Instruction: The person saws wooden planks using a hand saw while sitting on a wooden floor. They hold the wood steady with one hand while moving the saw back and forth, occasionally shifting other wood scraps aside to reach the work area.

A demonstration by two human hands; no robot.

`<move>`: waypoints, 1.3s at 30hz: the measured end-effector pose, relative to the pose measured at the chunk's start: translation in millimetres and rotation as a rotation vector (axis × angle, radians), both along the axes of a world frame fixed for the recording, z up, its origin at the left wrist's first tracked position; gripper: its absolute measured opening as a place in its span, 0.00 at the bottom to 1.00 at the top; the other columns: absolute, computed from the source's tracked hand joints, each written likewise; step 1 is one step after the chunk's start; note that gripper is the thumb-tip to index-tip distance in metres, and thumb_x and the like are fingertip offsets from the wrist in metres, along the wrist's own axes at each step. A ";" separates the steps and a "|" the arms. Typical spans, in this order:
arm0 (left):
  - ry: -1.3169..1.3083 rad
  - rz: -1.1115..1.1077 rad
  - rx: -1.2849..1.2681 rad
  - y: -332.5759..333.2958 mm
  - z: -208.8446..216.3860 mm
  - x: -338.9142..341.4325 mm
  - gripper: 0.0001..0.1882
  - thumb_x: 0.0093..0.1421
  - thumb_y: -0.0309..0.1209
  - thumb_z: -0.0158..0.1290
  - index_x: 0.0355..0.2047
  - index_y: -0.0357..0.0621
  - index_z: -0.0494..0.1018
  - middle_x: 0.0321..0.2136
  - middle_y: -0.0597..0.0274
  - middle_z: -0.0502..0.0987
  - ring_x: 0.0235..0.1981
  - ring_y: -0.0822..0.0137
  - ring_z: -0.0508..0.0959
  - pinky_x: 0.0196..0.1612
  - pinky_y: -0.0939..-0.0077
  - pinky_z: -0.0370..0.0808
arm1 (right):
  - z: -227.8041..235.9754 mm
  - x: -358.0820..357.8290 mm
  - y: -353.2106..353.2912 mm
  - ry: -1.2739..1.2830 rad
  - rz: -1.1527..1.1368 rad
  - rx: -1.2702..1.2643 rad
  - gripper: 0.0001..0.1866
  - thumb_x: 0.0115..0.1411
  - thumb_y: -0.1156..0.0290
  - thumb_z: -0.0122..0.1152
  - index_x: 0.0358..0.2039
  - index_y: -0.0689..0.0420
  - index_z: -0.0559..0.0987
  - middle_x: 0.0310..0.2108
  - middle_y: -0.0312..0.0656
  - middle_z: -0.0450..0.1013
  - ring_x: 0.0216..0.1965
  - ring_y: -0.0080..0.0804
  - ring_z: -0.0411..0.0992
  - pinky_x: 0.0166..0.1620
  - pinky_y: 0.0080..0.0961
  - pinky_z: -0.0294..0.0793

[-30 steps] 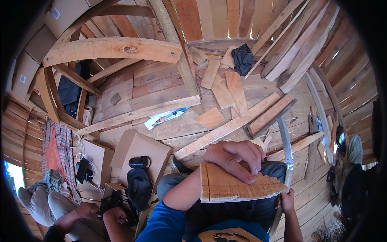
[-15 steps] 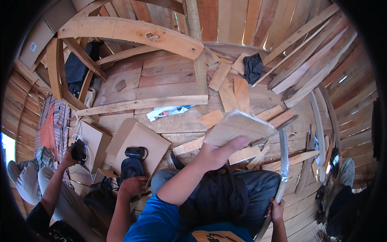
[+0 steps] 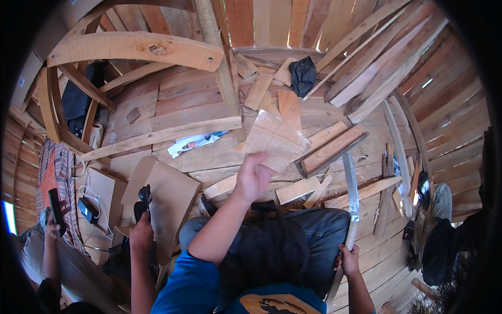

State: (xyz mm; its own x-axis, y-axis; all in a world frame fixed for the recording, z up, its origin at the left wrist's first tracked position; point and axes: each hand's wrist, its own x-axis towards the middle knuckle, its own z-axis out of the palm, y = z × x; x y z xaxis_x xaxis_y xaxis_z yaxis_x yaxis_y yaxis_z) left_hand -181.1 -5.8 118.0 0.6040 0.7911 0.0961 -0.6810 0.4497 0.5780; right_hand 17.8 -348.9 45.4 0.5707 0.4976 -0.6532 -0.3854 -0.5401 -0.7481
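My left hand (image 3: pixel 254 177) reaches forward over the floor, its fingers closed at the near edge of a thin flat piece of wood (image 3: pixel 274 137). That piece overlaps other offcuts in the view, and whether it rests on them I cannot tell. By my right knee, my right hand (image 3: pixel 348 259) grips the pale handle of a long, narrow metal-bladed tool (image 3: pixel 351 183). The blade points up and away from me, with a shiny band where it meets the handle. Its exact kind is unclear.
Wood offcuts (image 3: pixel 298 189) and a crumpled black bag (image 3: pixel 303 76) lie ahead. A wooden frame (image 3: pixel 162 144) stands front left, with leaning planks (image 3: pixel 379 73) at right. Beside me on the left, a person's hands (image 3: pixel 140 238) hold dark objects near a cardboard box (image 3: pixel 162 183).
My left hand has moved forward and left with the flat wood, which now lies flatter and farther off. My right hand keeps its grip. The neighbour has raised a dark phone-like object.
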 end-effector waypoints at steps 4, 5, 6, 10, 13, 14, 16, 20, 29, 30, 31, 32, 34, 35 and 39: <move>0.061 0.058 0.031 3.5 -6.3 3.0 0.35 0.58 0.38 0.40 0.64 0.36 0.52 0.62 0.47 0.61 0.64 0.49 0.60 0.65 0.45 0.55 | 1.4 1.7 1.7 0.022 -0.001 0.009 0.16 0.60 0.69 0.59 0.18 0.57 0.65 0.07 0.38 0.61 0.04 0.29 0.61 0.08 0.30 0.67; 0.087 0.084 0.055 3.5 -10.6 3.7 0.35 0.58 0.37 0.40 0.64 0.36 0.52 0.62 0.47 0.61 0.64 0.49 0.60 0.66 0.46 0.55 | 0.7 2.1 0.8 0.032 0.001 0.013 0.16 0.60 0.69 0.59 0.18 0.57 0.65 0.07 0.38 0.61 0.04 0.29 0.61 0.08 0.30 0.67; 0.108 0.091 0.070 3.0 -11.0 4.2 0.33 0.60 0.38 0.40 0.64 0.36 0.52 0.61 0.46 0.62 0.64 0.49 0.61 0.65 0.47 0.57 | 0.1 2.3 1.5 0.031 -0.013 0.017 0.16 0.59 0.69 0.60 0.18 0.58 0.66 0.07 0.39 0.61 0.05 0.29 0.62 0.09 0.30 0.67; 0.199 0.134 0.018 -8.9 -0.5 4.7 0.28 0.65 0.40 0.42 0.61 0.35 0.56 0.57 0.46 0.66 0.58 0.52 0.68 0.60 0.53 0.66 | -1.1 2.2 -1.5 0.045 -0.028 0.007 0.16 0.59 0.69 0.60 0.19 0.58 0.66 0.07 0.39 0.61 0.05 0.29 0.62 0.09 0.30 0.68; 0.262 0.116 0.045 -13.1 9.9 1.5 0.25 0.67 0.39 0.46 0.58 0.35 0.61 0.52 0.49 0.70 0.53 0.56 0.73 0.55 0.59 0.72 | -0.6 2.4 -1.8 0.047 -0.022 0.017 0.16 0.59 0.68 0.61 0.19 0.58 0.66 0.07 0.39 0.61 0.05 0.29 0.62 0.09 0.30 0.68; 0.281 0.101 0.079 -12.7 11.7 0.7 0.24 0.67 0.39 0.47 0.56 0.35 0.62 0.51 0.51 0.72 0.50 0.58 0.75 0.53 0.61 0.73 | -1.3 2.4 -1.9 0.046 -0.021 0.018 0.16 0.59 0.68 0.61 0.19 0.58 0.66 0.07 0.39 0.61 0.05 0.29 0.62 0.09 0.31 0.68; 0.313 0.095 0.075 -13.3 11.6 -0.7 0.21 0.66 0.36 0.49 0.54 0.35 0.65 0.49 0.52 0.73 0.49 0.61 0.75 0.52 0.64 0.74 | -2.5 2.5 -2.5 0.040 -0.019 0.019 0.16 0.59 0.68 0.61 0.19 0.58 0.66 0.07 0.39 0.61 0.04 0.29 0.62 0.09 0.31 0.67; 0.380 0.099 0.122 -14.2 10.5 1.3 0.19 0.67 0.37 0.49 0.51 0.36 0.68 0.45 0.59 0.75 0.46 0.70 0.74 0.51 0.73 0.71 | -1.9 1.4 -2.5 0.046 -0.023 0.025 0.17 0.60 0.67 0.61 0.19 0.57 0.66 0.07 0.39 0.61 0.04 0.29 0.62 0.09 0.30 0.67; 0.414 0.012 0.172 -10.1 5.7 -0.2 0.22 0.68 0.41 0.46 0.50 0.34 0.70 0.45 0.61 0.75 0.47 0.74 0.72 0.51 0.76 0.68 | -3.7 2.5 -3.8 0.048 -0.008 0.027 0.17 0.60 0.67 0.59 0.19 0.57 0.65 0.07 0.39 0.61 0.04 0.29 0.61 0.09 0.30 0.67; 0.405 0.002 0.131 -11.0 5.6 0.5 0.22 0.68 0.42 0.46 0.51 0.33 0.69 0.45 0.60 0.75 0.47 0.73 0.72 0.52 0.75 0.68 | -4.6 2.2 -4.6 0.053 -0.008 0.028 0.17 0.61 0.67 0.59 0.19 0.57 0.65 0.07 0.39 0.61 0.04 0.29 0.61 0.09 0.30 0.67; 0.395 -0.009 0.089 -12.5 5.6 1.9 0.23 0.68 0.42 0.45 0.52 0.33 0.68 0.45 0.60 0.75 0.48 0.72 0.72 0.53 0.74 0.68 | -5.5 2.5 -5.7 0.049 -0.004 0.034 0.17 0.61 0.67 0.59 0.19 0.57 0.65 0.07 0.39 0.61 0.04 0.29 0.61 0.09 0.30 0.67; 0.386 -0.020 0.046 -14.4 5.1 4.0 0.24 0.68 0.43 0.45 0.53 0.33 0.67 0.46 0.59 0.75 0.49 0.71 0.72 0.53 0.73 0.68 | -6.3 3.0 -6.9 0.044 0.000 0.040 0.17 0.61 0.67 0.59 0.19 0.57 0.65 0.06 0.39 0.61 0.04 0.29 0.61 0.09 0.30 0.67; 0.341 -0.025 -0.097 -18.2 2.4 12.0 0.25 0.68 0.44 0.44 0.54 0.33 0.65 0.47 0.57 0.74 0.51 0.68 0.72 0.56 0.71 0.67 | -4.3 4.8 -8.5 0.038 0.001 0.036 0.17 0.61 0.67 0.59 0.19 0.57 0.65 0.06 0.39 0.60 0.04 0.29 0.61 0.09 0.30 0.66; 0.318 -0.030 -0.169 -19.6 -1.1 16.3 0.26 0.68 0.44 0.44 0.55 0.33 0.64 0.48 0.56 0.74 0.52 0.66 0.72 0.57 0.70 0.66 | -3.2 4.7 -8.6 0.040 -0.002 0.025 0.17 0.61 0.67 0.59 0.19 0.57 0.65 0.06 0.39 0.60 0.04 0.29 0.61 0.09 0.30 0.66; 0.406 -0.108 -0.222 4.7 -55.8 22.8 0.26 0.67 0.43 0.44 0.56 0.35 0.63 0.50 0.53 0.73 0.52 0.62 0.74 0.56 0.66 0.70 | -0.3 3.2 -0.7 0.047 0.016 0.021 0.18 0.62 0.67 0.58 0.18 0.56 0.65 0.07 0.38 0.60 0.05 0.28 0.61 0.09 0.30 0.66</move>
